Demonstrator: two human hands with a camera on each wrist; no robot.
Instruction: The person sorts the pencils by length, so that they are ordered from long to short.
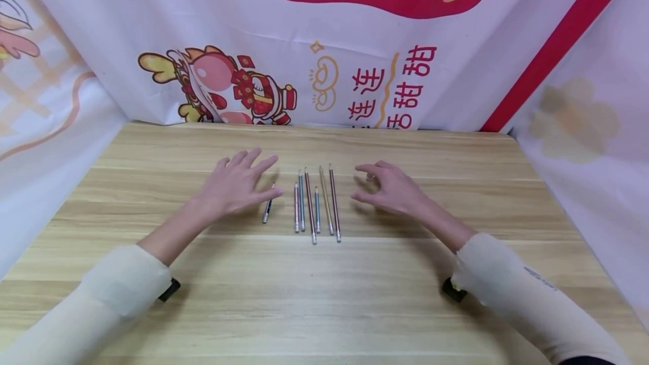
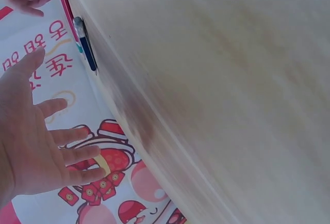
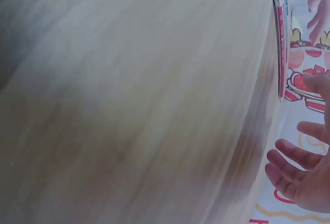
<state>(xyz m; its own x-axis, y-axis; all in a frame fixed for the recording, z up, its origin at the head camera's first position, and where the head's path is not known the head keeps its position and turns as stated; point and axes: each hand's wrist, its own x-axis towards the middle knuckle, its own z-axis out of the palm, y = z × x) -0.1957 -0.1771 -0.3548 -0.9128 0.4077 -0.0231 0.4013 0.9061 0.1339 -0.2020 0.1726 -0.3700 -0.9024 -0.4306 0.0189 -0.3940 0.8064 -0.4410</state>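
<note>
Several pencils with eraser ends lie side by side on the wooden table, tips pointing away. The row holds a short pinkish pencil [image 1: 296, 210], a blue one [image 1: 302, 207], a long dark red one [image 1: 310, 207], a short blue one [image 1: 317, 213], a gold one [image 1: 326, 201] and another dark red one [image 1: 334, 204]. A short dark blue pencil [image 1: 269, 208] lies apart on the left, close to the thumb of my left hand [image 1: 235, 185]. That hand is spread and holds nothing. Right of the row, my right hand [image 1: 392, 187] hovers empty, fingers loosely bent, thumb apart.
The wooden tabletop [image 1: 284, 308] reaches back to a white and red printed cloth [image 1: 284, 27] hanging behind it. More printed cloth [image 1: 573, 72] hangs along the right side, and another cloth [image 1: 45, 89] along the left. Both forearms wear light sleeves.
</note>
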